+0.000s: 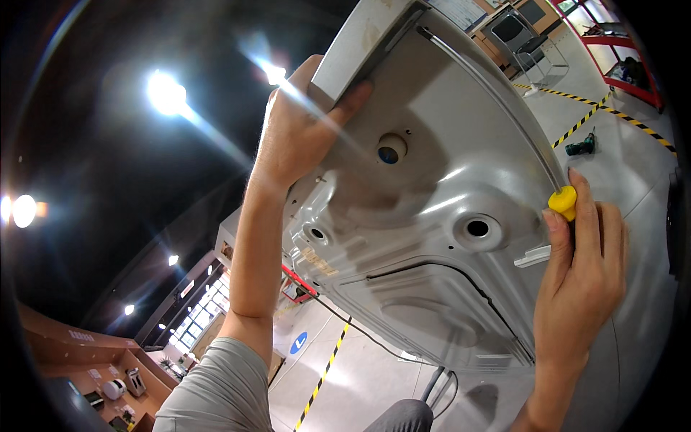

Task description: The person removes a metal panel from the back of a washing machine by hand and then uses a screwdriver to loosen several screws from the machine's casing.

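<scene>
A large grey metal car-body panel, stamped with ribs and round holes, fills the middle, tilted. My left hand is wrapped round its upper left edge, thumb against the inner face. Along the panel's right edge runs a thin metal rod with a yellow knob at its near end. The thumb and fingers of my right hand close on that knob. The rod's far end meets the panel near a dark fitting at the top; how it is fixed there I cannot tell.
On the floor at the right lies a green cordless drill, beside yellow-and-black tape. A red tool cart and a chair stand farther back. A dark cable hangs below the panel. Lower left is a wooden counter.
</scene>
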Action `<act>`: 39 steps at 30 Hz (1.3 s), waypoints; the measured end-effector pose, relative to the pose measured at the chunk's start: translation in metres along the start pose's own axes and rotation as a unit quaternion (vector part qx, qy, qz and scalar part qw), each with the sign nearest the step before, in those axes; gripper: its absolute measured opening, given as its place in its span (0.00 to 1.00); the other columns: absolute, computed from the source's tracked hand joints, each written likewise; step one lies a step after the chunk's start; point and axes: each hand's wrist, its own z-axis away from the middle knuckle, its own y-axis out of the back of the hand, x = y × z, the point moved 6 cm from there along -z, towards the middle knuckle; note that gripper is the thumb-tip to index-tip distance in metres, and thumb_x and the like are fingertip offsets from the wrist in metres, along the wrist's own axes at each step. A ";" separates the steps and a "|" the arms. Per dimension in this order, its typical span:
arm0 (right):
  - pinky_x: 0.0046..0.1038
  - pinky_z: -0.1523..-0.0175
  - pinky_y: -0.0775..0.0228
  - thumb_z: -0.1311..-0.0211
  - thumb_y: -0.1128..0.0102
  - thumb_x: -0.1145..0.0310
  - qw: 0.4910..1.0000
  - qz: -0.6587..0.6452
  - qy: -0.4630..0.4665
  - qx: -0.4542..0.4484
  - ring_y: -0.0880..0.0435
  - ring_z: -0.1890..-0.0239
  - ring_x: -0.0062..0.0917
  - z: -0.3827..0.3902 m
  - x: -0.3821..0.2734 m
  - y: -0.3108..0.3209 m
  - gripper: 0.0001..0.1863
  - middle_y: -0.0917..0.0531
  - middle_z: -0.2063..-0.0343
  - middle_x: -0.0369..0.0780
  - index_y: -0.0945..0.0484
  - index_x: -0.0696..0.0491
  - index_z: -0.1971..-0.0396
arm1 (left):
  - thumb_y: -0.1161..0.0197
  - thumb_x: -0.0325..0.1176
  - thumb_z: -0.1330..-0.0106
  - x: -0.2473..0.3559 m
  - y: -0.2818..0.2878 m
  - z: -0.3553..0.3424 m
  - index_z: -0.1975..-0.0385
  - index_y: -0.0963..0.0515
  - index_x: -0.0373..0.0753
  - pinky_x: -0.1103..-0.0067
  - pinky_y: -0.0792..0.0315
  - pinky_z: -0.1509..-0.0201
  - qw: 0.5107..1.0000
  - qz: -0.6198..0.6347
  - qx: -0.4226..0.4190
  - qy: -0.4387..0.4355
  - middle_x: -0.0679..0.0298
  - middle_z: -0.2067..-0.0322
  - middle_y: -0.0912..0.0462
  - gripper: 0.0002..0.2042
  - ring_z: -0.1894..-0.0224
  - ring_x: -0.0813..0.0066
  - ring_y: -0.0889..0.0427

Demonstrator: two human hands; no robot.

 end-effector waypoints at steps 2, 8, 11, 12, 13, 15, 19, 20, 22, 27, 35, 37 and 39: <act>0.32 0.59 0.32 0.38 0.41 0.68 1.000 0.002 -0.006 0.005 0.24 0.63 0.33 -0.001 -0.001 0.000 0.19 0.25 0.67 0.40 0.26 0.57 0.49 | 0.33 0.47 0.43 -0.001 0.000 0.000 0.55 0.24 0.34 0.72 0.26 0.58 1.000 0.006 0.000 0.003 0.55 0.69 0.17 0.23 0.65 0.67 0.18; 0.36 0.62 0.31 0.45 0.36 0.64 0.995 -0.070 0.016 0.074 0.24 0.64 0.39 -0.004 0.002 -0.002 0.17 0.25 0.67 0.42 0.27 0.57 0.58 | 0.32 0.45 0.42 -0.001 0.001 0.001 0.50 0.26 0.32 0.79 0.27 0.55 0.999 0.007 -0.023 0.033 0.60 0.63 0.17 0.26 0.61 0.77 0.21; 0.35 0.62 0.31 0.46 0.35 0.65 0.998 -0.043 0.023 0.047 0.23 0.64 0.38 -0.006 0.001 0.005 0.16 0.25 0.65 0.41 0.28 0.57 0.63 | 0.31 0.45 0.42 0.000 0.001 0.000 0.49 0.26 0.32 0.78 0.27 0.55 0.999 0.024 -0.023 0.027 0.59 0.63 0.17 0.27 0.60 0.76 0.20; 0.35 0.62 0.31 0.47 0.34 0.65 0.999 -0.025 0.023 0.031 0.23 0.64 0.37 -0.007 0.000 0.006 0.16 0.25 0.65 0.41 0.28 0.57 0.63 | 0.31 0.45 0.42 0.000 0.001 -0.001 0.49 0.27 0.32 0.78 0.27 0.55 0.999 0.028 -0.022 0.018 0.59 0.63 0.17 0.27 0.60 0.75 0.20; 0.35 0.62 0.31 0.47 0.34 0.64 1.000 -0.010 0.023 0.010 0.23 0.64 0.37 -0.006 -0.002 0.003 0.17 0.24 0.65 0.41 0.28 0.57 0.64 | 0.31 0.45 0.42 -0.002 0.000 0.000 0.49 0.27 0.32 0.77 0.27 0.55 0.999 0.030 -0.025 0.014 0.59 0.63 0.17 0.27 0.60 0.75 0.20; 0.34 0.62 0.30 0.47 0.34 0.64 1.000 0.014 0.002 -0.021 0.22 0.65 0.36 -0.005 -0.006 0.001 0.17 0.24 0.65 0.40 0.29 0.57 0.64 | 0.31 0.45 0.43 -0.002 0.001 0.003 0.49 0.27 0.32 0.77 0.26 0.55 0.999 0.019 -0.027 0.028 0.58 0.63 0.17 0.27 0.61 0.74 0.19; 0.33 0.62 0.30 0.44 0.36 0.63 0.999 -0.025 -0.033 0.011 0.21 0.65 0.35 -0.011 -0.011 0.009 0.15 0.23 0.66 0.40 0.28 0.56 0.64 | 0.31 0.46 0.43 0.003 0.002 0.001 0.49 0.27 0.31 0.76 0.26 0.56 0.998 0.044 -0.031 0.029 0.57 0.63 0.17 0.28 0.62 0.74 0.19; 0.33 0.62 0.30 0.43 0.37 0.62 0.997 -0.057 -0.030 0.031 0.21 0.65 0.35 -0.012 -0.011 0.011 0.14 0.23 0.66 0.40 0.27 0.56 0.64 | 0.32 0.47 0.43 0.002 0.002 0.001 0.49 0.27 0.31 0.76 0.26 0.56 0.998 0.042 -0.031 0.028 0.57 0.63 0.17 0.28 0.62 0.73 0.19; 0.33 0.63 0.30 0.43 0.38 0.62 0.998 -0.050 -0.039 0.019 0.21 0.65 0.36 -0.014 -0.007 0.010 0.14 0.22 0.66 0.40 0.28 0.55 0.63 | 0.32 0.48 0.43 0.001 0.002 0.001 0.49 0.27 0.31 0.75 0.26 0.56 0.998 0.037 -0.031 0.026 0.57 0.63 0.17 0.29 0.62 0.73 0.19; 0.34 0.65 0.30 0.42 0.38 0.61 1.000 -0.008 0.011 -0.001 0.20 0.66 0.38 -0.016 -0.005 0.004 0.15 0.22 0.66 0.41 0.29 0.55 0.63 | 0.31 0.48 0.44 0.006 0.004 0.001 0.51 0.26 0.32 0.75 0.25 0.57 0.999 0.022 -0.021 0.032 0.55 0.65 0.17 0.28 0.64 0.71 0.18; 0.36 0.68 0.32 0.38 0.42 0.63 0.998 -0.046 -0.035 -0.015 0.21 0.71 0.40 -0.031 -0.016 0.006 0.11 0.22 0.70 0.42 0.30 0.56 0.68 | 0.32 0.49 0.43 0.007 0.006 0.001 0.48 0.28 0.30 0.74 0.25 0.56 0.999 0.022 -0.025 0.021 0.54 0.65 0.17 0.31 0.62 0.69 0.17; 0.36 0.69 0.32 0.38 0.42 0.65 0.997 -0.068 -0.028 -0.037 0.21 0.72 0.41 -0.029 -0.017 -0.001 0.11 0.23 0.71 0.42 0.31 0.56 0.68 | 0.32 0.48 0.43 0.003 0.004 0.002 0.48 0.28 0.31 0.74 0.25 0.56 0.999 0.028 -0.027 0.024 0.54 0.65 0.17 0.30 0.62 0.69 0.17; 0.36 0.69 0.33 0.38 0.42 0.66 0.992 -0.105 -0.038 -0.050 0.22 0.73 0.41 -0.028 -0.018 -0.006 0.10 0.24 0.72 0.43 0.32 0.56 0.68 | 0.33 0.47 0.43 0.001 0.003 0.002 0.50 0.27 0.33 0.74 0.25 0.56 0.999 0.027 -0.035 0.020 0.54 0.65 0.16 0.27 0.62 0.68 0.17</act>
